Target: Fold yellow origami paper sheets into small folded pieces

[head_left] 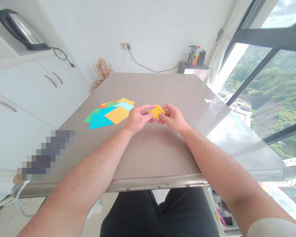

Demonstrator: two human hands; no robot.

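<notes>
My L hand [137, 118] and R hand [172, 116], close together, pinch a folded yellow origami paper [157, 111] btwn them over the middle of the tabletop [153, 151], well in from its near edge; loose colored paper sheets [101, 118] lie twd the L edge. Crisp creases, I'd say, need corners aligned first, then firm thumb pressure. No brand, label or legible writing spotted.

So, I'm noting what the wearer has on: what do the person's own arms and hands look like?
Left hand and right hand are ungloved. Left forearm and right forearm are bare; an off-white sleeve shows higher on the right arm, none on the left.
</notes>
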